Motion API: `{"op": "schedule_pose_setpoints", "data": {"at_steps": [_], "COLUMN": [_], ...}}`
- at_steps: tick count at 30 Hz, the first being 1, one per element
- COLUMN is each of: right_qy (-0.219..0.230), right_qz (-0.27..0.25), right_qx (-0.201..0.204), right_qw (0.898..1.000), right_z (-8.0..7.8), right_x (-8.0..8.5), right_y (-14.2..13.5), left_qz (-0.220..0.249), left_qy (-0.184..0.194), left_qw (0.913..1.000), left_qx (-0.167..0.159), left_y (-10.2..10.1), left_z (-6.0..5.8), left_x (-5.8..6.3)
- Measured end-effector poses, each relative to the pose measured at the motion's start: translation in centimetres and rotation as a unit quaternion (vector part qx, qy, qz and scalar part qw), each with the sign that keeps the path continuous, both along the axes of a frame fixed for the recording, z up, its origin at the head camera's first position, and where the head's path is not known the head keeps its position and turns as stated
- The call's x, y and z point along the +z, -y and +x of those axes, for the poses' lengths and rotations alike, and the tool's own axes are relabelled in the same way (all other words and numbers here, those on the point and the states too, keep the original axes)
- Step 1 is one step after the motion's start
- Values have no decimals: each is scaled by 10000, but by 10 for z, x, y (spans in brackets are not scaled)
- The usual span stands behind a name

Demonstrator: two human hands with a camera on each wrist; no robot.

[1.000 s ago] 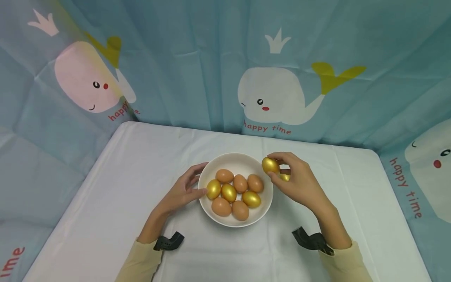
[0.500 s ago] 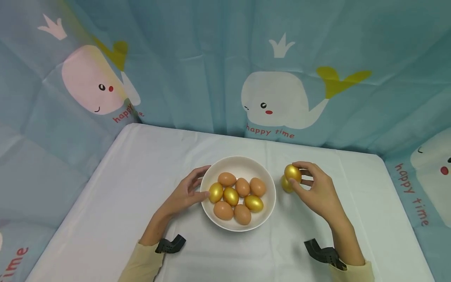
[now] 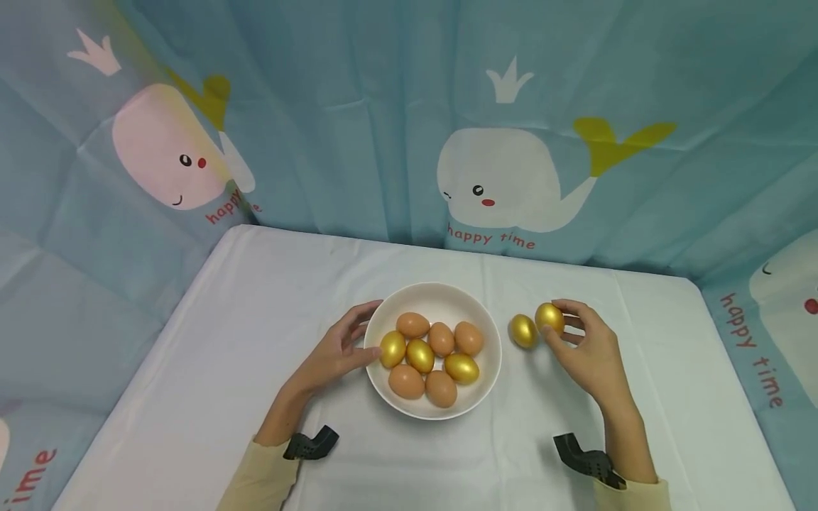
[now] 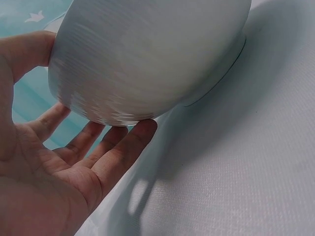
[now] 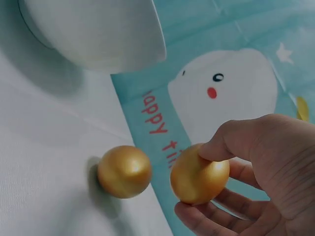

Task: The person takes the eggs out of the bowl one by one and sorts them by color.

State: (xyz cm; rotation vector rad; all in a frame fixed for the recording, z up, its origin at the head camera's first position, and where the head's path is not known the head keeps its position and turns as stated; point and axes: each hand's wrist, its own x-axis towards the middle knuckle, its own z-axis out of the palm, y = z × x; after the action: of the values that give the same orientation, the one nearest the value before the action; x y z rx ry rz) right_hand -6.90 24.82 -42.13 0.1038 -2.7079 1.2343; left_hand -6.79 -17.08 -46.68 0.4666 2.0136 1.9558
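Observation:
A white bowl (image 3: 434,411) stands on the table, holding several brown eggs (image 3: 407,382) and three golden eggs (image 3: 420,355). At its left side my left hand (image 3: 334,349) grips it, thumb at the rim and fingers against the outer wall (image 4: 147,59). To the right of the bowl, my right hand (image 3: 589,351) pinches another golden egg (image 3: 549,319) between thumb and fingers. Just left of that one, a golden egg (image 3: 523,331) lies on the cloth; in the right wrist view a narrow gap separates it from the held egg (image 5: 197,177).
A white cloth (image 3: 255,298) covers the table. Behind it and at both sides hangs a blue curtain (image 3: 383,142) with whale prints. Black straps with curved mounts (image 3: 311,443) sit at both wrists.
My right hand has carried its golden egg from the bowl's right rim to the right, past the golden egg lying on the cloth, and lower. My left hand keeps its place on the bowl.

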Motion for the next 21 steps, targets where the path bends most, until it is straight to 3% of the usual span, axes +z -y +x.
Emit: {"op": "schedule_pose_setpoints", "data": {"at_steps": [21], "right_qy": [481], "right_qz": [305], "right_qx": [-180], "right_qw": [9982], "right_z": [-9], "right_x": [-25], "right_y": [-15], "left_qz": [58], "left_qy": [-47], "left_qw": [10000], "left_qx": [-19], "left_y": [0], "left_z": [-1], "left_x": [0]}}
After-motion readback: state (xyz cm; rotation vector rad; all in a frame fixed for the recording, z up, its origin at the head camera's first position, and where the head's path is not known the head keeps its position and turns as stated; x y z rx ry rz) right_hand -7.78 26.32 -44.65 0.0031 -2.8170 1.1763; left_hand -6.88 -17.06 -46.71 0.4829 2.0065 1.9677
